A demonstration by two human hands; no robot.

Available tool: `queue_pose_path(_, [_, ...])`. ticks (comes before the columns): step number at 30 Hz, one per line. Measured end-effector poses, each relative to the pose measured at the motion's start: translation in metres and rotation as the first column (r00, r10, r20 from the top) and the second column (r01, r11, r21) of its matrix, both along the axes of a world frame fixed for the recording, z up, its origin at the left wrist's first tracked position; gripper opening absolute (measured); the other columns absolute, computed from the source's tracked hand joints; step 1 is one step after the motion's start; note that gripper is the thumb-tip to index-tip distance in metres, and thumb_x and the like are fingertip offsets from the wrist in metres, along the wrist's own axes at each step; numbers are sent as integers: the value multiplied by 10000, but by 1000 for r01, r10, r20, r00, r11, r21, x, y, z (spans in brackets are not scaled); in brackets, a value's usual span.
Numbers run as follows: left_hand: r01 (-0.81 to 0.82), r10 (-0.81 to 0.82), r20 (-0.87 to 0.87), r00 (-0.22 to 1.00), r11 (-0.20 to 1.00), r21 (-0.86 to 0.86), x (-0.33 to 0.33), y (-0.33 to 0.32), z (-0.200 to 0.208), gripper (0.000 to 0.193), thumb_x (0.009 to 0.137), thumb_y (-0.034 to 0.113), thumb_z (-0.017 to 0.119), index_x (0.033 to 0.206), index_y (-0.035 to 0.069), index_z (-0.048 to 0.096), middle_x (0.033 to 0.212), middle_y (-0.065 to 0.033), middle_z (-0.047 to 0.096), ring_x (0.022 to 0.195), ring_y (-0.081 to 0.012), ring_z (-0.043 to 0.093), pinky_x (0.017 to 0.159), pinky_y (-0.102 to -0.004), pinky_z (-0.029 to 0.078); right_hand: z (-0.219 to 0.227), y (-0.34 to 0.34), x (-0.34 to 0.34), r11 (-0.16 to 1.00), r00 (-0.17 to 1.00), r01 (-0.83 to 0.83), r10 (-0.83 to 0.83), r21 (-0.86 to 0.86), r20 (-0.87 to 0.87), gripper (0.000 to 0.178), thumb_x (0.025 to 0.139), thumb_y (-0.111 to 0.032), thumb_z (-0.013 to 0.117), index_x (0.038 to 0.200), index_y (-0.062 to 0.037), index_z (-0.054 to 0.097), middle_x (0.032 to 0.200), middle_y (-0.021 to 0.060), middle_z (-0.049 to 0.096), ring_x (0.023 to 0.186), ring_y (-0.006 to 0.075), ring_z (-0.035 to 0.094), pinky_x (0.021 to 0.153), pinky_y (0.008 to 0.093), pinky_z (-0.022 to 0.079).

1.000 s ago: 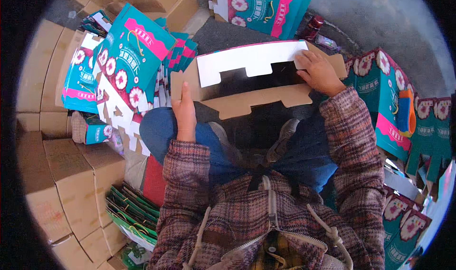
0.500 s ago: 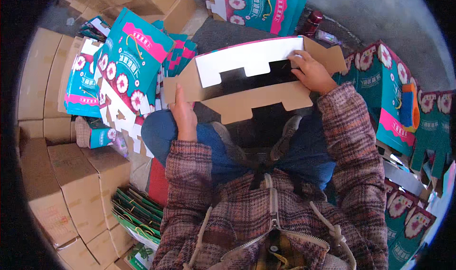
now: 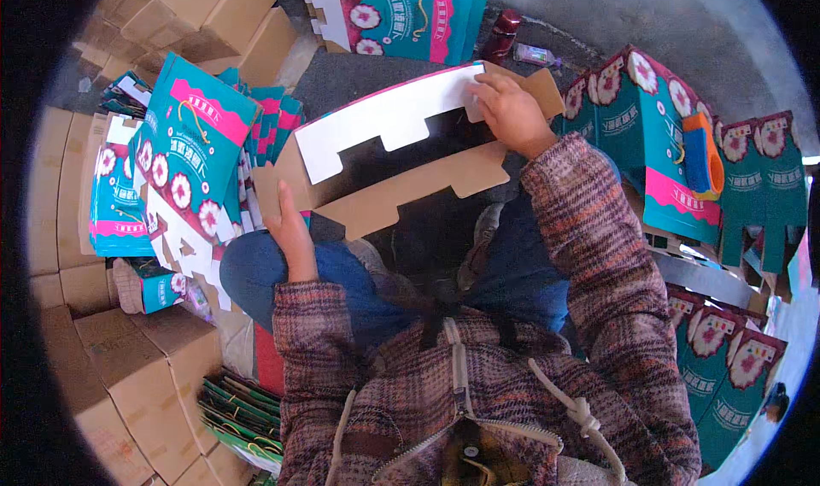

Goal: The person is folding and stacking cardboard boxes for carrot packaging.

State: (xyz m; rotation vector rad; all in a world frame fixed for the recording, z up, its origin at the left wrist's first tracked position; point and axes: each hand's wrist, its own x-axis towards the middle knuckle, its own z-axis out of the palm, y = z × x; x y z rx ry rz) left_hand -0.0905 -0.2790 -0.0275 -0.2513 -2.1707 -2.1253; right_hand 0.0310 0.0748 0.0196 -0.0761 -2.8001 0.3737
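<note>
Grey floor (image 3: 683,26) shows at the far right, with brown cartons (image 3: 141,392) stacked along the left and teal-and-pink packages (image 3: 662,153) on both sides. Held up around the bent knees (image 3: 256,268), an open cardboard box (image 3: 418,183) slants between the hands, brown inside with one white, notched flap (image 3: 376,125). The left hand (image 3: 293,238) grips its left end; the right hand (image 3: 515,114) grasps its right end beside the white flap.

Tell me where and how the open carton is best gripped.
Probably at its two short ends, one hand from each side: left hand on the left end flap, right hand near the right end flap. The open carton is long, its end flaps splayed outward; the notched long flaps would likely bend.
</note>
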Motion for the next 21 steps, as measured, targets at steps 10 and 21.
queue_pose_path(10, [14,-45,-132,990,973,-230,9,14,6,422,969,207,508,1290,-65,486,1262,-118,562,1120,-199,540,960,-318,400,-11,3,-18,922,1000,9,-17,387,16,509,800,-85,595,1290,-62,458,1296,146,473,1149,322,494,956,407,427])
queue_pose_path(21, [33,-79,-129,988,945,-324,2,7,-2,446,974,164,457,1363,-47,404,1385,-149,462,1245,-239,456,1041,-332,325,-19,3,-11,873,998,-14,40,488,-44,430,853,-111,486,1268,1,455,1275,183,487,1127,298,524,913,408,445])
